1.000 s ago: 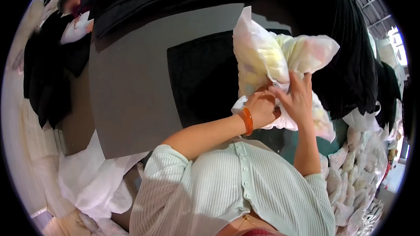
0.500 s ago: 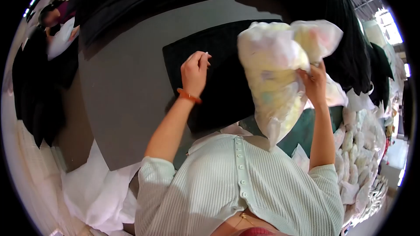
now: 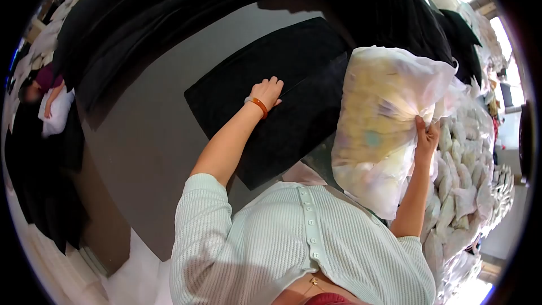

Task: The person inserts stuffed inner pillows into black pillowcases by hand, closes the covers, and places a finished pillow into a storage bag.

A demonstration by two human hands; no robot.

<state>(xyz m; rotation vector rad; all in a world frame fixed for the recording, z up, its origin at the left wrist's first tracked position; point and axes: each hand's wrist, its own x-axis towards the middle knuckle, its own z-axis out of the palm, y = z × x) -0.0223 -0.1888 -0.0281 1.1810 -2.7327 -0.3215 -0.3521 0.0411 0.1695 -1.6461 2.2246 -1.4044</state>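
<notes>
My right hand (image 3: 427, 136) is closed on the side of a plump, translucent white bag (image 3: 375, 118), its cover gathered into creases at my grip. Pale yellow stuffing with a few coloured patches shows through. The bag hangs in front of my right side, over the edge of the black cloth. My left hand (image 3: 267, 90), with an orange bangle at the wrist, rests on a folded black cloth (image 3: 293, 118). Its fingers are loosely bent and the thumb stands apart; nothing shows in it. The cloth lies on the grey table (image 3: 147, 130).
Long heaps of black fabric (image 3: 141, 17) line the table's far side. Many white stuffed bags (image 3: 463, 186) are piled at my right. At far left, another person (image 3: 48, 87) holds something white beside black cloth. White material (image 3: 138, 274) lies below the table's near left edge.
The bag has swung down and right with my right hand, turning its broad side to me. My left hand has moved slightly right and down onto the cloth. The whole view has turned.
</notes>
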